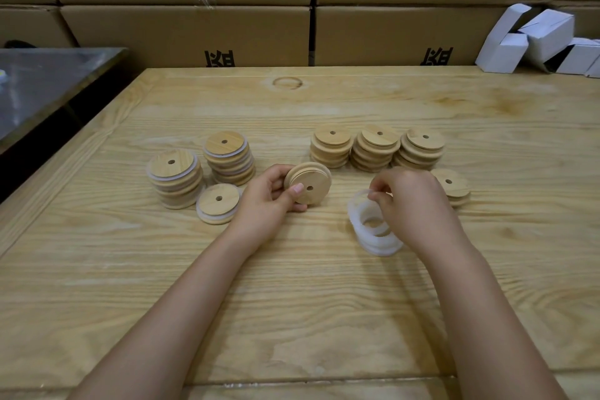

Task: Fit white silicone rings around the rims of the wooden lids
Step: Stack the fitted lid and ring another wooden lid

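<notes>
My left hand (269,196) grips a bare wooden lid (313,180) with a centre hole, tilted on edge above the table. My right hand (412,201) pinches the top white silicone ring (361,196) of a small pile of rings (373,237) on the table. Two stacks of ringed lids (175,177) (229,156) and a short ringed stack (218,203) stand at the left. Three stacks of bare lids (331,146) (376,148) (420,149) stand behind, and a short bare stack (453,187) is partly hidden by my right hand.
The work goes on at a pale wooden table (292,286). Cardboard cartons (227,29) form a wall along its far edge. Small white boxes (539,39) lie at the back right. A metal table (39,84) stands at the left.
</notes>
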A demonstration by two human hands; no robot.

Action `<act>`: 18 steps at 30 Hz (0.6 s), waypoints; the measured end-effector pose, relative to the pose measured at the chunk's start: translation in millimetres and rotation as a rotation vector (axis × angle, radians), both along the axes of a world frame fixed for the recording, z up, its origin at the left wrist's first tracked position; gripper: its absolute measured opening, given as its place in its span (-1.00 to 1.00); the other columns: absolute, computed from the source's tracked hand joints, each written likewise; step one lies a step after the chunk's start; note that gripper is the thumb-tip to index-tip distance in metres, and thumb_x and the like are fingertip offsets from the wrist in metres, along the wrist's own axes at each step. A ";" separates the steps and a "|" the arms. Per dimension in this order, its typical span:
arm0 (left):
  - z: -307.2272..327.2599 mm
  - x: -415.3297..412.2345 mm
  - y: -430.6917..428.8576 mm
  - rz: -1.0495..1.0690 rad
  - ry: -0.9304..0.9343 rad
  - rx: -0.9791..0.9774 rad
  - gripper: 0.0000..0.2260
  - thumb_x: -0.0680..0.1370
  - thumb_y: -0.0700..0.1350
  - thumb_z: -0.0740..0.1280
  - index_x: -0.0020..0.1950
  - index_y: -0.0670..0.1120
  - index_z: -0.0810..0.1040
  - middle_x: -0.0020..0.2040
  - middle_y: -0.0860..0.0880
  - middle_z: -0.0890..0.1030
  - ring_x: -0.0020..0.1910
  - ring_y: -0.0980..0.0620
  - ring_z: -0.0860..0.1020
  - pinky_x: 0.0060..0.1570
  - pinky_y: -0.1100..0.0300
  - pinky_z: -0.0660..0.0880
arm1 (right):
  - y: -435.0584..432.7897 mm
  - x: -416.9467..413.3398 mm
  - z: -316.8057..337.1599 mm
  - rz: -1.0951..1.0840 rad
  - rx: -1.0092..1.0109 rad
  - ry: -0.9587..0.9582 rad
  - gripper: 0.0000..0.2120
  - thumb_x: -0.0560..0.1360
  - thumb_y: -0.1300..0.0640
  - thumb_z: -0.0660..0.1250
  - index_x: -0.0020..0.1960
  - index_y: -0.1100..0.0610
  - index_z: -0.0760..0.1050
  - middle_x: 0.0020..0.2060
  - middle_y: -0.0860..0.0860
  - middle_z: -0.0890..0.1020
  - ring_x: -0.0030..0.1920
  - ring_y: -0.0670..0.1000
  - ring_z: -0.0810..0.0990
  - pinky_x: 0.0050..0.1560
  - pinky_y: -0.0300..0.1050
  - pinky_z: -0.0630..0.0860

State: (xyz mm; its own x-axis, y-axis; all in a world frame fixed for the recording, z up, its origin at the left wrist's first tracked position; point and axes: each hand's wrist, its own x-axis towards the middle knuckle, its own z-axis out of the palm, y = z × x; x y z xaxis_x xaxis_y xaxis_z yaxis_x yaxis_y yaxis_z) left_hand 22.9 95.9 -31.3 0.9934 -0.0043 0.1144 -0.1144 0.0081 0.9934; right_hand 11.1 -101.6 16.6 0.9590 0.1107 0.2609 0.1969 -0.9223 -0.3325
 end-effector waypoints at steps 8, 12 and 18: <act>6.1 -4.8 -1.6 -0.021 -0.021 -0.062 -0.79 0.53 -0.36 0.26 0.05 -0.08 0.51 -0.06 -0.05 0.62 -0.14 0.12 0.62 -0.16 0.15 0.63 | 9.2 0.1 -2.1 -0.004 0.195 -0.062 -0.86 0.53 0.20 0.27 -0.02 0.15 0.61 -0.11 0.05 0.63 -0.06 0.08 0.56 0.00 0.01 0.44; 9.1 -6.1 -2.0 -0.016 -0.024 -0.092 -0.77 0.54 -0.36 0.25 0.07 -0.07 0.50 -0.05 -0.06 0.62 -0.14 0.13 0.62 -0.17 0.14 0.63 | 11.3 -0.4 -4.0 0.011 0.278 -0.099 -0.80 0.55 0.26 0.22 0.04 0.16 0.61 -0.08 0.05 0.64 -0.04 0.07 0.56 -0.01 -0.02 0.44; 11.2 -7.7 -1.6 -0.021 -0.031 -0.109 -0.74 0.54 -0.35 0.25 0.14 -0.07 0.46 -0.13 -0.09 0.63 -0.16 -0.01 0.62 -0.21 0.11 0.63 | 16.7 -6.0 3.5 0.005 0.588 -0.229 -0.89 0.51 0.24 0.32 -0.02 0.14 0.61 -0.21 -0.06 0.66 -0.15 -0.13 0.59 -0.11 -0.33 0.44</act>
State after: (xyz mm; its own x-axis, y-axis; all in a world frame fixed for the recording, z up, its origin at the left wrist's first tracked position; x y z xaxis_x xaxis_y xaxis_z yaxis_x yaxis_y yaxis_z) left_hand 15.1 94.3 -20.1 0.9892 -0.0109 0.1461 -0.1438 0.1185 0.9825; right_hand 5.2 -84.8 20.1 0.8715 -0.1092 0.4781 0.3270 -0.5972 -0.7324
